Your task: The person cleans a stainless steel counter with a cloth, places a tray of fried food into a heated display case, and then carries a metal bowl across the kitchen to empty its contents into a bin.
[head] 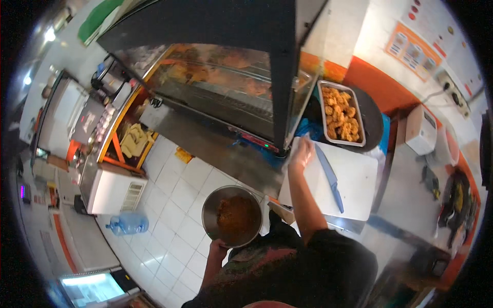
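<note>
My left hand (218, 247) grips the near rim of a round metal mixing bowl (210, 204) and holds it over the tiled floor, in front of my body. Reddish-brown sauce or seasoning (237, 215) covers the bowl's bottom. Over at the upper left corner of a white cutting board (358, 181) is my right hand (303, 152), in a clear plastic glove; its fingers are blurred. A blue kitchen knife (329, 175) lies on the board just right of that hand. Beyond the board, a rectangular tray (362, 133) holds pieces of fried chicken (339, 113).
A dark-framed glass display warmer (283, 84) rises beyond the counter (192, 125). On the right stand a white box (420, 131) and a wall socket strip (454, 94). A blue water jug (129, 224) lies on the tiled floor (173, 231), near a white chest-like appliance (111, 188).
</note>
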Available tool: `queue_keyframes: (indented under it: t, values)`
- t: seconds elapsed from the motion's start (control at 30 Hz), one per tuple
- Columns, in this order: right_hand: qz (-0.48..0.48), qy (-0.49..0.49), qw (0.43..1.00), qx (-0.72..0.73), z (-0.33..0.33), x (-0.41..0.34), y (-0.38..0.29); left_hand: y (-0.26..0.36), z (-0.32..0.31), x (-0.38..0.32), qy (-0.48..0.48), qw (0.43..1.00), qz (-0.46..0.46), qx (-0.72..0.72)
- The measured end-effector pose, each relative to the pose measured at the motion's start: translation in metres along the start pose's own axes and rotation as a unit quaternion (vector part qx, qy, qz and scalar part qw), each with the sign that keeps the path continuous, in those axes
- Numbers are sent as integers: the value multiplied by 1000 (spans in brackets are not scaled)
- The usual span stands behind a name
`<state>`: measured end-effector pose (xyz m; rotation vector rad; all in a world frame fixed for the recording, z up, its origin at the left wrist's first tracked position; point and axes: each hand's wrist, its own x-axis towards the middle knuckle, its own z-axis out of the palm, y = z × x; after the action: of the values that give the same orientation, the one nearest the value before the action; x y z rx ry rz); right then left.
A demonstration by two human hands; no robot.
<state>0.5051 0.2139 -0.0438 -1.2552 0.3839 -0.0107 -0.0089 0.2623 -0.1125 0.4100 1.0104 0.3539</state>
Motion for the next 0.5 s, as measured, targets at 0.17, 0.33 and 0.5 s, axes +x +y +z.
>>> queue_keyframes:
  t: [0.17, 0.33, 0.5]
  values:
    - [173, -401, 900, -19, 6, -80, -71, 27, 46, -12, 12, 999, 16, 34]
    - [130, -742, 617, -227, 103, -75, -105, 55, 2, 4, -45, 999, -7, 11]
    - [114, -748, 584, -295, 152, -78, -104, 80, -23, 35, -30, 999, 13, -15]
